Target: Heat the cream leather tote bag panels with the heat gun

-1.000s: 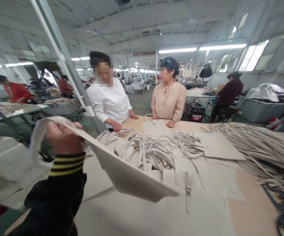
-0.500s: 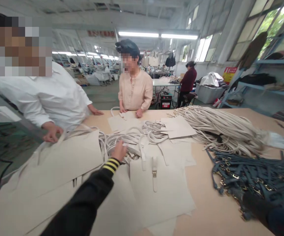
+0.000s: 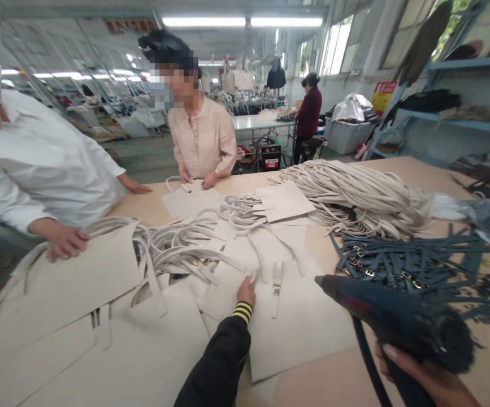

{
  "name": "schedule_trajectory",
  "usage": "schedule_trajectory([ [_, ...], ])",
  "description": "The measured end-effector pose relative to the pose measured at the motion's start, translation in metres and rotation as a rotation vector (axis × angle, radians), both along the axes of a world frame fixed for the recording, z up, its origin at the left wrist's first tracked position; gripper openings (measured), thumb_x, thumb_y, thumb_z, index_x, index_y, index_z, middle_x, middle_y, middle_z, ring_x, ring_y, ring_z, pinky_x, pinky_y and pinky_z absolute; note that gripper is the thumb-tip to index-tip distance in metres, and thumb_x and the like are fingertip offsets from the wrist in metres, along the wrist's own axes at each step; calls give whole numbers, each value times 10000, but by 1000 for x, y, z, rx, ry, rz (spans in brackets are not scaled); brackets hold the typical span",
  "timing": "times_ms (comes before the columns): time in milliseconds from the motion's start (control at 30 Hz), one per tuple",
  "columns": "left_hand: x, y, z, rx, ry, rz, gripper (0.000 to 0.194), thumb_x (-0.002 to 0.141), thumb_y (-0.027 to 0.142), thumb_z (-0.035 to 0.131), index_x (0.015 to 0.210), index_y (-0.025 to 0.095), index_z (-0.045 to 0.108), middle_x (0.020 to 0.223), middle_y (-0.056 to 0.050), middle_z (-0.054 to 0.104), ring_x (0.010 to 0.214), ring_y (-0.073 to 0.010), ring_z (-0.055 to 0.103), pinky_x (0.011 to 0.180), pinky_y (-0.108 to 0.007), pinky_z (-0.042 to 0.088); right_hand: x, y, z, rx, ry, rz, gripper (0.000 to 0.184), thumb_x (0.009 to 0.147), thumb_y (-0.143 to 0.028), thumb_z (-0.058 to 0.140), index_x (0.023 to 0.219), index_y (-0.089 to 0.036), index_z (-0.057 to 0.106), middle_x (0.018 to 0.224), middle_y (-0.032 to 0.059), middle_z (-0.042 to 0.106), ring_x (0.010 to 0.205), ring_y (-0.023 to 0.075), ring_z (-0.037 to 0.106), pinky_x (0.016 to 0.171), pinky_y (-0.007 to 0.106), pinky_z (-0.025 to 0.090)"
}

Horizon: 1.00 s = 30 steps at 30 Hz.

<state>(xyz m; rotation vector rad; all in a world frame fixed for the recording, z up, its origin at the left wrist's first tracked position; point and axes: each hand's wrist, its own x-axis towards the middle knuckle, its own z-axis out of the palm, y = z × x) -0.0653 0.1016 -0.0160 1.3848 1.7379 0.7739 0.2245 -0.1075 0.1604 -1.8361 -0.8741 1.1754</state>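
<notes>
Heat gun (image 3: 391, 322): matt dark blue plastic body with a smooth black cord.
Bag panels (image 3: 299, 322): smooth, matt cream sheet; leather-like, though the exact material cannot be told.
Pale straps (image 3: 355, 195): the same matt cream finish.
Blue straps (image 3: 414, 254): matt dark blue, leather-like.
Buckles (image 3: 369, 273): small, shiny gold-coloured metal.
Tabletop (image 3: 312, 390): smooth, matt tan board.
Sleeve (image 3: 219, 362): black cloth with a yellow-striped knit cuff.

The right hand (image 3: 423, 379) and the blue heat gun (image 3: 393, 319) it grips run off the bottom edge, the gun blurred; a co-worker's white shirt (image 3: 28, 164) is cut off at the left edge.
</notes>
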Motion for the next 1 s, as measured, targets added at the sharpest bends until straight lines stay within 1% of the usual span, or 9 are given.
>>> schedule_trajectory([
  [100,12,4,-7,-69,-129,71,140,669,60,478,719,189,503,824,-60,595,909,-200,557,856,-333,422,0,44,-4,114,83,91,301,706,-450,607,736,-151,616,644,46,638,645,217,592,628,338,486],
  [200,2,-5,-8,-169,-258,157,116,694,59,431,720,169,459,692,-43,588,672,-161,596,676,-331,484,-1,81,-3,213,65,-2,293,637,-402,677,720,-137,582,585,29,607,530,182,568,503,304,466],
  [333,-7,-37,-7,-266,-417,255,83,711,75,417,727,151,447,628,-29,592,520,-115,577,524,-261,468,-16,93,1,172,251,101,267,683,-373,644,784,-137,569,649,30,616,545,157,584,507,277,481],
  [433,-2,-60,-7,-290,-495,305,71,701,77,430,712,142,456,599,-20,591,483,-99,565,481,-226,445,-50,100,0,167,406,266,233,709,-347,619,798,-140,560,659,25,614,540,141,587,501,260,488],
  [533,1,-74,-6,-281,-529,333,67,699,77,438,702,143,453,579,-7,584,462,-89,555,447,-195,413,-89,117,-4,166,430,370,218,697,-336,619,725,-126,566,614,24,601,499,136,577,459,248,477],
  [633,-3,-84,-4,-273,-520,340,64,728,85,427,703,139,451,583,-7,582,464,-84,555,430,-181,396,-105,124,-7,161,411,400,220,688,-332,624,705,-119,573,596,23,593,484,135,571,443,245,469],
  [767,-19,-94,0,-283,-447,340,100,785,101,389,740,123,476,619,-11,586,485,-70,552,457,-186,420,-87,88,-1,101,386,441,222,681,-324,639,771,-133,570,613,14,597,499,144,579,448,250,464],
  [900,-30,-88,-1,-296,-311,288,134,840,167,396,847,105,515,717,-13,595,589,-70,569,552,-212,472,-65,20,6,-9,360,515,217,699,-336,625,758,-132,580,656,22,603,548,149,579,517,275,474],
  [1000,-21,-76,-6,-287,-172,190,204,842,273,444,907,105,539,798,-19,595,675,-90,572,616,-255,493,-57,-32,3,-124,333,524,243,713,-364,608,702,-122,590,612,25,601,543,147,563,531,274,460],
])
